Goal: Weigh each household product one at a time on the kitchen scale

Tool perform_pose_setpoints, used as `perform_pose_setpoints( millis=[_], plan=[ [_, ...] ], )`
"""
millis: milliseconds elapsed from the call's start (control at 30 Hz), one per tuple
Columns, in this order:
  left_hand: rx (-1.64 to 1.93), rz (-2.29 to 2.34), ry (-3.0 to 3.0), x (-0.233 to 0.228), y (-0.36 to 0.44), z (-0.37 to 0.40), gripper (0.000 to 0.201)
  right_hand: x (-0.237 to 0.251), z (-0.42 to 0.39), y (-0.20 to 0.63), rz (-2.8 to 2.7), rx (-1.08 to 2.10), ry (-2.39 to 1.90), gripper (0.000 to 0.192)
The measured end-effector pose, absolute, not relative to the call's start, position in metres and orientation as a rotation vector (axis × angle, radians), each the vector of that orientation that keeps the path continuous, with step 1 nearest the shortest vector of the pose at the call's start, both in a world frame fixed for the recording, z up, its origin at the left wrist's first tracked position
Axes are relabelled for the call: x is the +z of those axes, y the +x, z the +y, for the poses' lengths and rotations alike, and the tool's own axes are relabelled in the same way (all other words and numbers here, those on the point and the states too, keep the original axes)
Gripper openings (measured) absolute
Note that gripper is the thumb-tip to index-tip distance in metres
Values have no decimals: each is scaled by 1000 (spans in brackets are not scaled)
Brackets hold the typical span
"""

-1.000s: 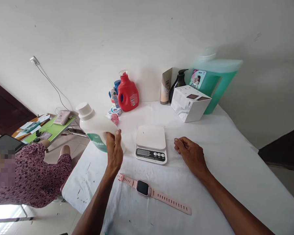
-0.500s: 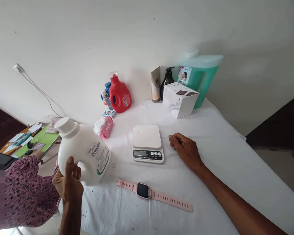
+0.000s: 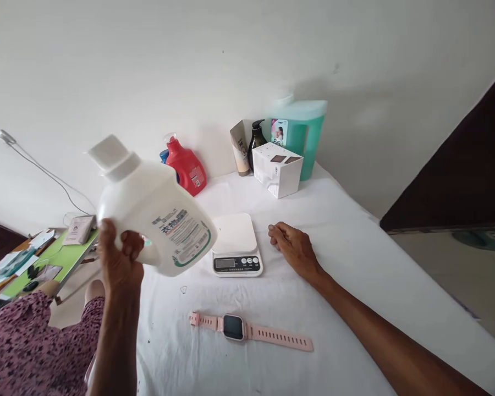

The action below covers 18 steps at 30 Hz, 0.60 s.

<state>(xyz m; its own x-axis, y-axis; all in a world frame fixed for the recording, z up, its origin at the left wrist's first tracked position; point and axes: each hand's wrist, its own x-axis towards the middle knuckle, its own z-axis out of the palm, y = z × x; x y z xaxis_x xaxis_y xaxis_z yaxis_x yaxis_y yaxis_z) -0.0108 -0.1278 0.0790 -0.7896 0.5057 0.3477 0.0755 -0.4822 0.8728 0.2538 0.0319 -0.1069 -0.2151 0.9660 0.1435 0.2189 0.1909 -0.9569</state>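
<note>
A milky-white plastic jug [image 3: 165, 190] with a ridged-collar cap hangs tilted above a white cloth-covered table [image 3: 346, 275], left of a digital kitchen scale [image 3: 237, 267]. The left hand [image 3: 121, 256] grips its molded handle, fingers wrapped through the opening. The jug's rear label [image 3: 183, 234] carries large dark Chinese characters, smaller lines of print and a barcode above a curved green band; its contents cannot be made out through the plastic. Its base hides a corner of the scale's smooth, round-cornered plate; the dark panel below bears a gray display and 3 round buttons. At right, the right hand [image 3: 295, 250] rests beside the scale, fingers curled in, with nothing visible in them. In front lies a smartwatch [image 3: 233, 327] on a perforated pink strap. Along the wall stand a glossy red bottle [image 3: 187, 168], a tan tube [image 3: 240, 148], a dark pump bottle [image 3: 256, 137], a white carton [image 3: 278, 170] and a translucent jug of green liquid [image 3: 313, 137], its label starting "Pa".
</note>
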Motion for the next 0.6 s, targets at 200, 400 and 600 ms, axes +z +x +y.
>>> perform_pose_setpoints(
  millis=[200,400,600],
  plan=[
    [2159,1317,904,50,8,-57,74,-107,35,255,-1550,1128,-1134,58],
    [2036,1325,973,41,15,-26,75,-108,38,254,-1481,1169,-1129,67],
    [2012,1335,1014,36,17,-17,75,-109,38,254,-1478,1175,-1131,66]
  ],
)
